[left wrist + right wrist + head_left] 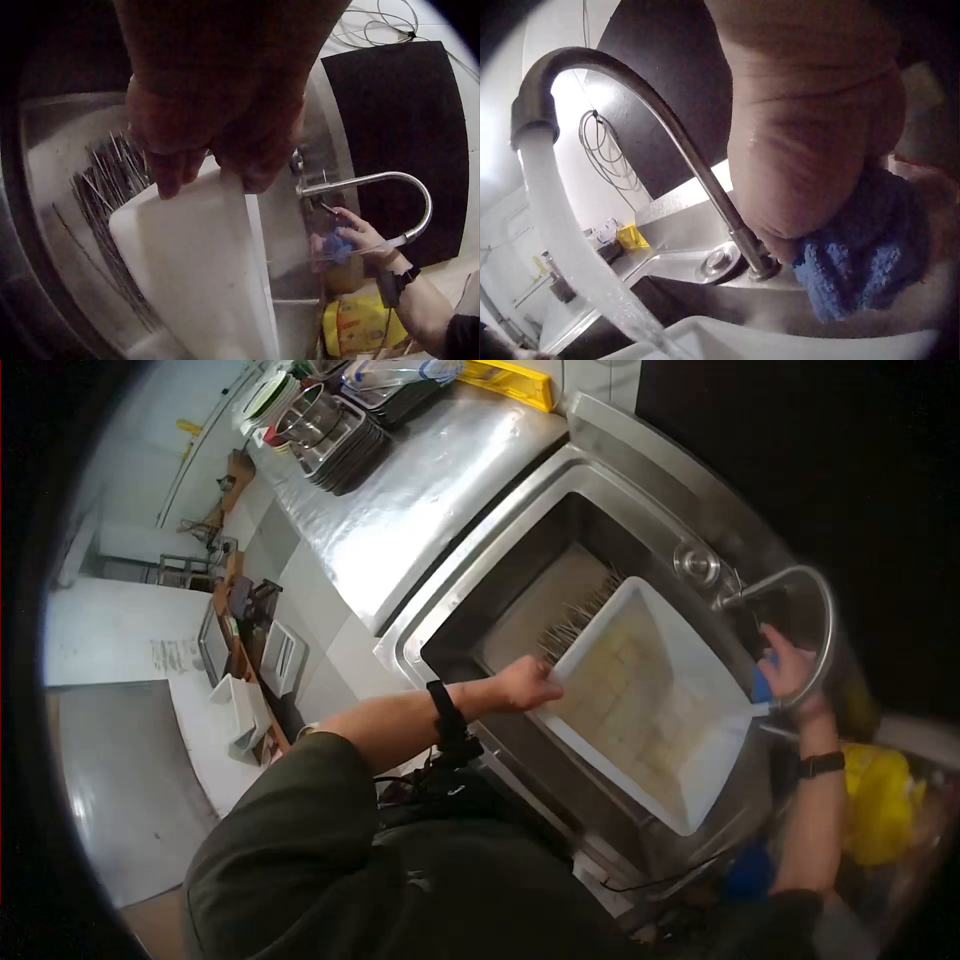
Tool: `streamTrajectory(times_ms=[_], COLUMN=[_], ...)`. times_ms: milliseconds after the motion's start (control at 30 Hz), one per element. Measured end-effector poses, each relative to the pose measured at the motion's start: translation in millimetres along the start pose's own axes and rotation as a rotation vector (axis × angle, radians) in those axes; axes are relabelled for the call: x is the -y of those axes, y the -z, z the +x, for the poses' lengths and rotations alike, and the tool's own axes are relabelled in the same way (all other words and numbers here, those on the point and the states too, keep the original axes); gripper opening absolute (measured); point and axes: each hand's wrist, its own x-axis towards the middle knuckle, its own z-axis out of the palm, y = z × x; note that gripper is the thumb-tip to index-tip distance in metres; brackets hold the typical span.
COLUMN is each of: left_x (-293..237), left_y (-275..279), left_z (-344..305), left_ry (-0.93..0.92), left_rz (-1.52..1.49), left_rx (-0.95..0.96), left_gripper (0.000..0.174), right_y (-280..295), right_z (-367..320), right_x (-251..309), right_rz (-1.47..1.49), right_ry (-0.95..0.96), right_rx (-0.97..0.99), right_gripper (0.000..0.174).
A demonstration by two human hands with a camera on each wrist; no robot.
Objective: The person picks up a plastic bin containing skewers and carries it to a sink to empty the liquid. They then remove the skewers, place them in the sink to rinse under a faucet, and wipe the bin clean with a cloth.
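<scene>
A white plastic tub (705, 660) stands tilted in the steel sink (455, 625), with pale yellowish, blocky shapes showing inside it. My left hand (530, 683) grips the tub's near-left rim, fingers bent over the edge. Beside the curved faucet (828, 610), my right hand (790, 665) holds a bunched blue cloth (862, 251), its fingers reaching toward the faucet's base. Water (577, 240) pours from the spout into the tub. Thin dark sticks (112, 180) lie in a bundle on the sink floor, partly hidden behind the tub.
A steel counter (430, 480) adjoins the sink, bearing stacked metal trays (345, 455) and a yellow holder (510, 382). A round drain fitting (696, 563) sits on the sink's back ledge. To the right of my right forearm is a yellow bag (880, 800).
</scene>
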Motion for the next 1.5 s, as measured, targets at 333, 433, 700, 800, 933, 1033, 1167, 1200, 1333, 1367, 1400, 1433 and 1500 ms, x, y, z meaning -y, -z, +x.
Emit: streamTrajectory(times_ms=[333,433,700,800,933,1033,1167,1200,1333,1367,1400,1433,1500], left_x=[-13,-20,-15,-24,-22,-23,-30,-33,-22,-25,-30,-33,-29], left_y=[0,3,-1,1,-2,-5,-4,-2,-5,-4,-2,0,-2], left_z=[-3,-5,-6,-9,-7,-7,-9,-10,-8,-8,-9,-10,-9], left_ry=[0.095,0.094,0.107,0.146,0.157,0.169,0.195,0.197,0.108,0.109,0.172,0.235,0.234], left_rz=[-0.018,0.069,0.1,0.057,0.054,0.003,-0.018,-0.005,-0.012,-0.013,-0.034,-0.057,-0.051], left_rx=[0.083,0.092,0.129,0.135,0.13,0.121,0.113,0.124,0.105,0.107,0.137,0.165,0.154], left_gripper=[0.036,0.036,0.038,0.037,0.033,0.031,0.034,0.034,0.032,0.032,0.032,0.033,0.033], right_y=[-23,-12,-10,-9,-9,-8,-10,-10,-11,-11,-12,-12,-9], right_z=[20,19,34,35,37,37,40,42,45,44,41,41,45], right_x=[-32,-22,-36,-37,-44,-41,-43,-43,-41,-39,-36,-35,-35], right_rz=[-0.057,-0.214,-0.336,-0.336,-0.321,-0.324,-0.338,-0.308,-0.2,-0.199,-0.147,-0.095,-0.089], right_ry=[0.221,0.321,0.411,0.409,0.459,0.439,0.461,0.464,0.431,0.431,0.418,0.407,0.343], right_rx=[-0.394,-0.381,-0.378,-0.369,-0.397,-0.38,-0.411,-0.43,-0.445,-0.443,-0.473,-0.502,-0.443], right_gripper=[0.027,0.026,0.022,0.02,0.02,0.019,0.018,0.017,0.016,0.016,0.016,0.017,0.02])
